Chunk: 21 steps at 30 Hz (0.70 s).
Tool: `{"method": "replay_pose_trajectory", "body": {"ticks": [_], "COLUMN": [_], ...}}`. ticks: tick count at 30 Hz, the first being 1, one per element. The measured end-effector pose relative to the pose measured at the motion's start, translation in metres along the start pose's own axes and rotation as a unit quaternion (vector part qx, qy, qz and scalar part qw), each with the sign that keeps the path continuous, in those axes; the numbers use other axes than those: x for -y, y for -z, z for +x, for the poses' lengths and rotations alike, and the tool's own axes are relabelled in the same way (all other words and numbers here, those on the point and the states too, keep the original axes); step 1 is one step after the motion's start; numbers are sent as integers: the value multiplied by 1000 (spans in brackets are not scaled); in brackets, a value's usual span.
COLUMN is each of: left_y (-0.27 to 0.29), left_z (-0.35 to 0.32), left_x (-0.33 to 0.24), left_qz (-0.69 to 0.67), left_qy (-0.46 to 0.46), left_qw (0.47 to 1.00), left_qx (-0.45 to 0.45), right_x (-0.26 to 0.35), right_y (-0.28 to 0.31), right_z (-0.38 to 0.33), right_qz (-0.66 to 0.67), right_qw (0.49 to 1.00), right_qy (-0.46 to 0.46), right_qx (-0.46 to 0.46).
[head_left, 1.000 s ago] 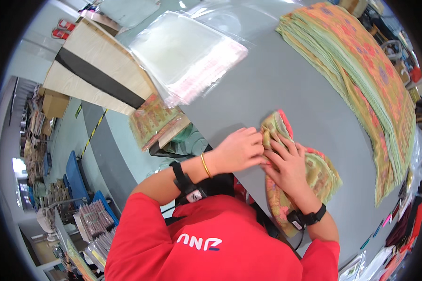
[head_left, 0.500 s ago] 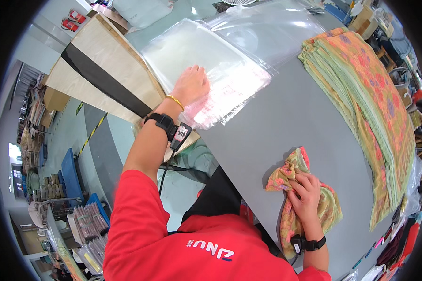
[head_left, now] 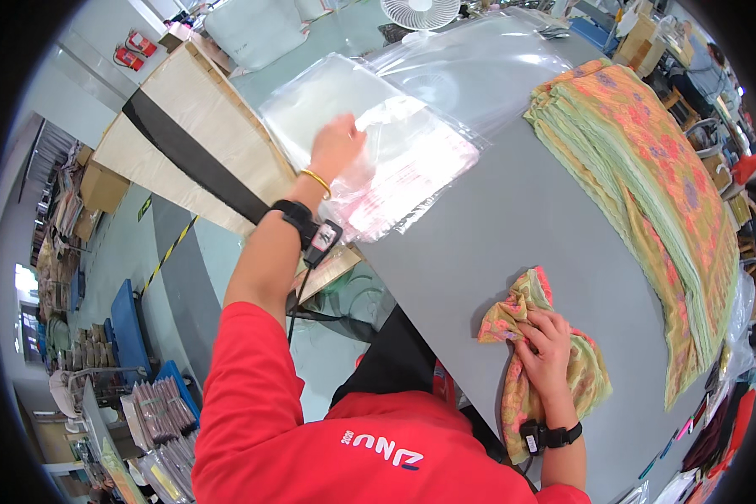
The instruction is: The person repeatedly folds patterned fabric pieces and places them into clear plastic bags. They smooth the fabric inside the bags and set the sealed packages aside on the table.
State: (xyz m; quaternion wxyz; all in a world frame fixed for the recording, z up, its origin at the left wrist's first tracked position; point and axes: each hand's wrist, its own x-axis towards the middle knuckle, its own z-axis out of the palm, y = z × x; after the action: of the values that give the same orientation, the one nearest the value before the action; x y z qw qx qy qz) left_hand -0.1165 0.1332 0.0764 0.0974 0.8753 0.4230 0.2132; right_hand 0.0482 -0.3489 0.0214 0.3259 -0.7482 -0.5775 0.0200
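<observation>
Grey worktop (head_left: 496,244) fills the middle of the view, a workshop floor with boxes and racks curving away off to the left. Left hand (head_left: 338,144) is stretched far out, fingers (head_left: 350,128) curled down onto a stack of clear plastic bags (head_left: 395,160), and the top bag bunches up under the fingertips, so they look to have a pinch of it, though how firm the grip is I cannot tell. A gold bangle and a black wrist device sit just behind that hand. Beyond the fingers more clear film spreads toward a white fan (head_left: 420,10).

Right hand (head_left: 546,344) is close to the body, fingers (head_left: 536,329) spread and pressing flat on a folded floral cloth (head_left: 554,370), pink and green; it is pinned to the worktop rather than gripped. One loose corner of the cloth sticks up just left of the fingers, the rest lies beneath the palm and wrist.

Well apart from both hands, out to the right of the right fingers, a tall pile of matching floral cloths (head_left: 647,176) lies along the worktop edge. A cardboard sheet with a black band (head_left: 185,151) leans left of the bags.
</observation>
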Motion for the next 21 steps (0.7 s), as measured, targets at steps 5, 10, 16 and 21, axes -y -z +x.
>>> {"method": "replay_pose_trajectory", "body": {"ticks": [5,10,16,21], "left_y": [37,-27,-44,-37], "left_z": [27,-80,-166,-261], "left_x": [-54,-96,-203,-257], "left_qz": [-245,-64,-116,-239], "left_qy": [-228,-305,-498,-574], "left_qw": [907,941,851,778], "left_qx": [-257,134,116,85], "right_x": [-8,-8,22,34], "right_y": [-3,7,31,14], "right_z": [-7,-17,-47,-66], "right_qz": [-6,3,-38,-89], "right_qw": [1000,996,987,982], "right_qy": [14,-10,-15,-162], "right_qx": [-19,-89,-158,32]}}
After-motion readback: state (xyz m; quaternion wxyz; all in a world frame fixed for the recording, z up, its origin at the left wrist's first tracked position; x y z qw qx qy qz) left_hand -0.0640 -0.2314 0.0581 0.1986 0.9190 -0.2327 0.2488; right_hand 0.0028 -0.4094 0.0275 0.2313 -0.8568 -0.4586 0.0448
